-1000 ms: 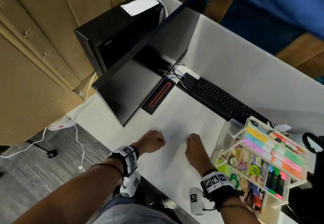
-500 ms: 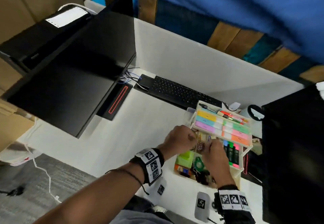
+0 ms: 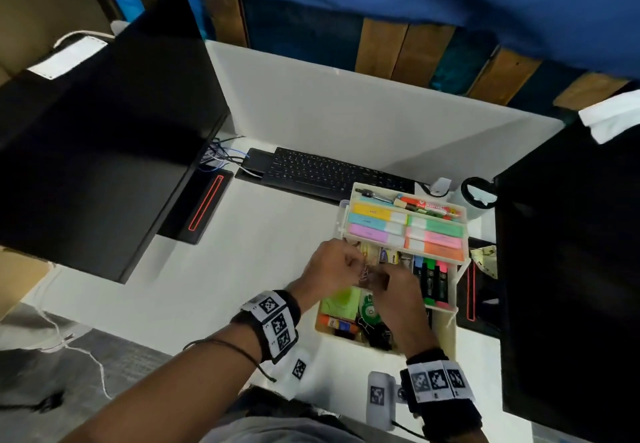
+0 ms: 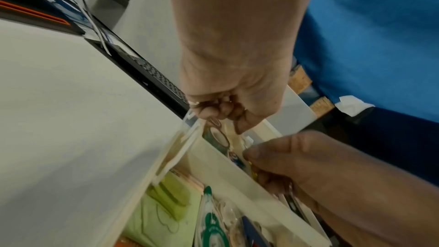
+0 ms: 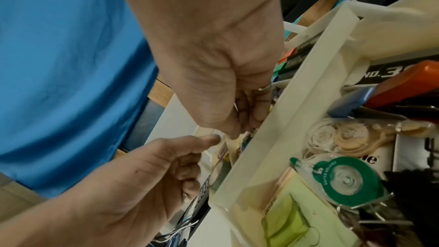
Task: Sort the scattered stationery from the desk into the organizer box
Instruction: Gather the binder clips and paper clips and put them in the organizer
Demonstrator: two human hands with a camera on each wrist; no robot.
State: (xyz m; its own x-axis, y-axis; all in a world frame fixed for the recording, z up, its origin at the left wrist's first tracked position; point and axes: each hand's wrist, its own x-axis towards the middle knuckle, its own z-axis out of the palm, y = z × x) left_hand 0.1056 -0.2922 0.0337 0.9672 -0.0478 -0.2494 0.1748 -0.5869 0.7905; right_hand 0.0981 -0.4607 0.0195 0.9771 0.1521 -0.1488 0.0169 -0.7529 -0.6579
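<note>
The white tiered organizer box (image 3: 466, 234) stands on the desk at the right, below the keyboard. Both hands hover close together over its middle tray. My left hand (image 3: 332, 262) has its fingers curled round a few small paper clips (image 3: 363, 273); one clip (image 4: 214, 120) pokes out under the fingers (image 4: 209, 112). My right hand (image 3: 394, 290) is curled just beside it, and a thin wire clip (image 5: 235, 107) shows between its thumb and fingers (image 5: 257, 114). The tray floor beneath the hands is mostly hidden.
Coloured sticky pads (image 3: 374, 221) and pens fill the top tray; highlighters (image 3: 431, 280) lie in the middle one. Green notes (image 3: 343, 300), correction tape (image 5: 349, 179) and binder clips sit in the bottom. A keyboard (image 3: 322, 172) lies behind, with dark monitors left (image 3: 104, 151) and right (image 3: 571, 286).
Both hands left the bare desk, where they rested as fists, and moved right to the organizer's middle tray. The head view swung right with them.
</note>
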